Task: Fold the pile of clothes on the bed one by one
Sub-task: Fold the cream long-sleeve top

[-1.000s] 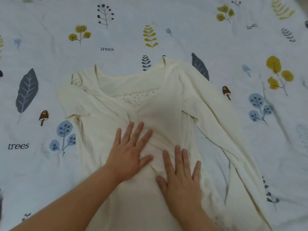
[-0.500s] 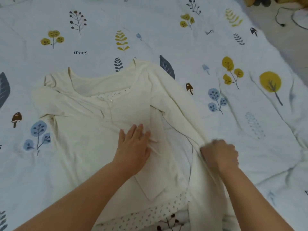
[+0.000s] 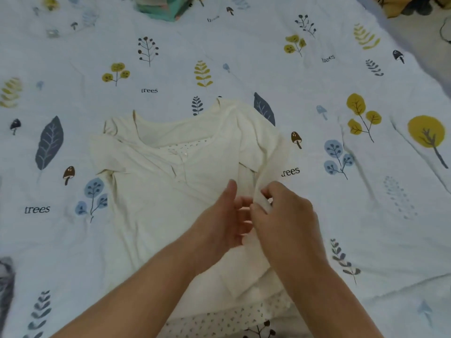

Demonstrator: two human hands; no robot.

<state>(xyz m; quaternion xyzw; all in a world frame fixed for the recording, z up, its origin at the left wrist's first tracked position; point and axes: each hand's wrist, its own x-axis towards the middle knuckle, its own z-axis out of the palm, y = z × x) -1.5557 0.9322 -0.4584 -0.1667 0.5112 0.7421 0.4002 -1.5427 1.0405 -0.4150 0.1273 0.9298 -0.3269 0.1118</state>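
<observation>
A cream long-sleeved top (image 3: 156,191) lies spread face up on the bed, neckline away from me, with a dotted lining at the neck and hem. My right hand (image 3: 285,215) pinches the top's right sleeve (image 3: 266,162) and holds it folded in over the body of the garment. My left hand (image 3: 219,223) is just left of it over the middle of the top, thumb raised and fingers loosely extended toward the sleeve; I cannot tell whether they touch it. The left sleeve lies tucked at the far left shoulder.
The bed sheet (image 3: 341,215) is pale blue with printed trees, leaves and mushrooms. A stack of teal and light clothes (image 3: 161,8) sits at the far edge. The bed's right edge and floor with a dark and yellow object (image 3: 415,6) show at top right.
My right hand left the top's front, gripped the right sleeve out at the side and has carried it inward over the body. My left hand lifted off the cloth and met it.
</observation>
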